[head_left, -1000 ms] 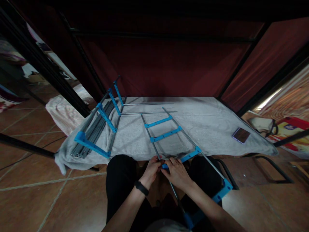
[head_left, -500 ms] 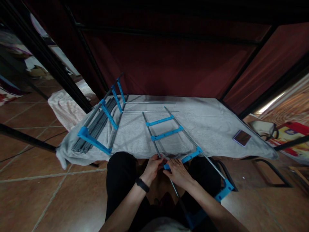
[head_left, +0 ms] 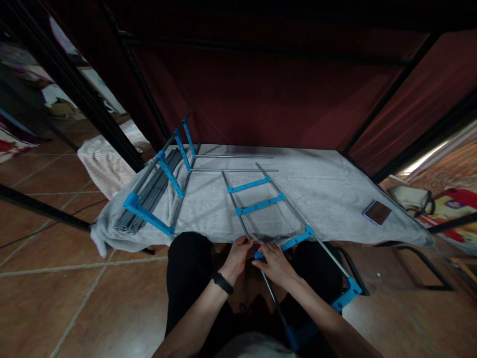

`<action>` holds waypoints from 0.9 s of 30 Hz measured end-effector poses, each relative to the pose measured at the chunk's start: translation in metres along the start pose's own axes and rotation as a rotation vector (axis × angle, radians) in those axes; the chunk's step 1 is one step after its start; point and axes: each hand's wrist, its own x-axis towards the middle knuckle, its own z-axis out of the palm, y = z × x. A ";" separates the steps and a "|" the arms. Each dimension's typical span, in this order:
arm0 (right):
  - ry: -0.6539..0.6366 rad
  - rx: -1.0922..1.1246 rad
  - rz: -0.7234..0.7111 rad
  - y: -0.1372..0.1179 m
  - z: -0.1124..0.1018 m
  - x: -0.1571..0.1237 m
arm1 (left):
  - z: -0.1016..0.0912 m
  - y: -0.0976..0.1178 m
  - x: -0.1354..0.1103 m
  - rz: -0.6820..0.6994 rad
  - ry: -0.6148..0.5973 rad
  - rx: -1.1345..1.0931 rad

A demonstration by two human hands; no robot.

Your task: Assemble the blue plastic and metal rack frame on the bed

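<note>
Seated in black trousers [head_left: 188, 283], I work over my lap, where the near end of a ladder-shaped frame [head_left: 297, 239] rests in shadow, my right forearm hiding the middle of its nearest crossbar. Blue plastic crossbars [head_left: 260, 204], four in view and dotted with dark holes, join two slim metal tubes at uneven intervals. My left hand [head_left: 235, 259], a black wristband [head_left: 222, 282] behind it, pinches the left tube [head_left: 244, 226] just beyond the third crossbar from the far end; my right hand [head_left: 275, 264] is curled around that crossbar's left end, the joint itself mostly hidden. The frame slants away from me over the near edge of a grey cloth [head_left: 324, 184], its far half above the covered surface. To the left stands a second blue-barred frame [head_left: 151, 214], beside a bundle of grey tubes [head_left: 154, 194]. A broad stretch of cloth runs right to a smartphone [head_left: 377, 213] near the right edge. Farther off, two thin rods [head_left: 238, 170] lie crosswise just past the frame's left tip, and dark red fabric [head_left: 253, 99] closes off the far edge.
</note>
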 end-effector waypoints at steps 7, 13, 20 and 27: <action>0.029 0.045 -0.010 0.002 0.002 0.002 | 0.000 0.003 0.000 -0.027 -0.006 -0.008; 0.024 0.074 -0.008 0.000 0.000 0.003 | 0.001 0.008 -0.002 -0.043 -0.034 -0.033; 0.010 0.140 0.045 -0.007 -0.005 0.006 | -0.002 0.013 -0.004 -0.046 -0.047 -0.034; 0.018 0.173 0.058 -0.010 -0.008 0.008 | -0.007 0.016 0.001 -0.134 -0.097 -0.127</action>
